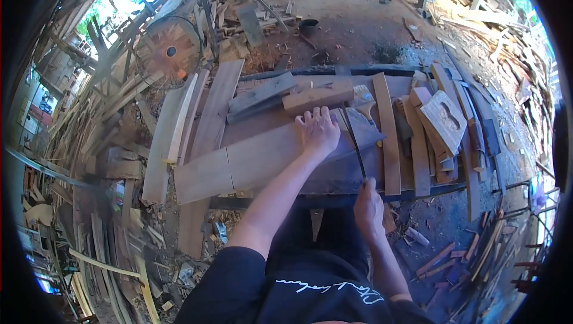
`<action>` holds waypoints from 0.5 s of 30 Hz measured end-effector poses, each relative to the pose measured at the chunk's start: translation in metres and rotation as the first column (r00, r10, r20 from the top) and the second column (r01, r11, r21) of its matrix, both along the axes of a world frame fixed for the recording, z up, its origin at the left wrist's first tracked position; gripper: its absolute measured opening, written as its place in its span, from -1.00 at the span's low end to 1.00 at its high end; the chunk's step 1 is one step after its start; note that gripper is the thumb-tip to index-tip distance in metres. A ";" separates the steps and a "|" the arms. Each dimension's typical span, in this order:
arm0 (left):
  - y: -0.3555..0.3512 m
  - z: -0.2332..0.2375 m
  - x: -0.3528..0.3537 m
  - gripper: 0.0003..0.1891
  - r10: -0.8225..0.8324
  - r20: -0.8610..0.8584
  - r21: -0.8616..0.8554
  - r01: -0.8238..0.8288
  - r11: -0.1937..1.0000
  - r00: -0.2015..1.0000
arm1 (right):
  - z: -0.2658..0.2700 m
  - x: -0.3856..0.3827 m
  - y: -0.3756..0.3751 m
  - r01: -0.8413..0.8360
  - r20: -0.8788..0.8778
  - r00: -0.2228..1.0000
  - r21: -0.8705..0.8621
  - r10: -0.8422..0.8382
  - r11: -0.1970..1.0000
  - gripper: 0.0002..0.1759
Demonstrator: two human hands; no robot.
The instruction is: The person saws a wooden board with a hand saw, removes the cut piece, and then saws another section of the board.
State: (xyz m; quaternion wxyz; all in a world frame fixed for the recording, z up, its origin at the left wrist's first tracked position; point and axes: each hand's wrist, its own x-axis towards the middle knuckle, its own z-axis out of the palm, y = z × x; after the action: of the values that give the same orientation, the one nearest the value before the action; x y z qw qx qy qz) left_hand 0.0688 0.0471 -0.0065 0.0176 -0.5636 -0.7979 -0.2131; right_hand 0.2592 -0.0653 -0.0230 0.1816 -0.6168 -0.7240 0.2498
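Note:
A long, wide board (262, 160) lies slantwise over the workbench, with a dark line across its left part. My left hand (320, 131) rests on the board's far right part, fingers spread and pressed down. Crossing the board's right end is a long, thin, dark-bladed tool (356, 142), seen nearly edge-on. My right hand (369, 209) is wrapped round its near end, at the bench's front edge; the handle is hidden in the fist. Just beyond my left hand sits a thick brown wood block (318, 97).
Loose planks (389, 133) lie across the bench to the right, beside a pale block with a hollowed shape (444, 122). More boards (218, 106) lean at the left. Wood scraps (441, 264) litter the ground, and a dark bowl (308, 26) stands beyond the bench.

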 end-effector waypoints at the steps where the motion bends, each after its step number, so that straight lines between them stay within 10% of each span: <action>1: -0.001 0.001 0.000 -0.70 -0.007 -0.028 0.010 0.007 1.000 1.000 | -0.003 -0.008 0.015 -0.015 -0.026 1.000 0.047 0.016 0.999 -0.82; 15: -0.001 0.001 0.004 -0.69 -0.022 -0.014 -0.008 0.022 1.000 1.000 | 0.007 -0.019 0.034 -0.019 -0.006 1.000 0.055 0.020 0.998 -0.84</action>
State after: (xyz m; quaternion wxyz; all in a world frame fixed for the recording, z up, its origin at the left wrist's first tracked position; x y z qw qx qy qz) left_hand 0.0730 0.0458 -0.0051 0.0187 -0.5740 -0.7923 -0.2060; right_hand 0.2399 -0.0314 -0.0162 0.1984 -0.6036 -0.7359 0.2338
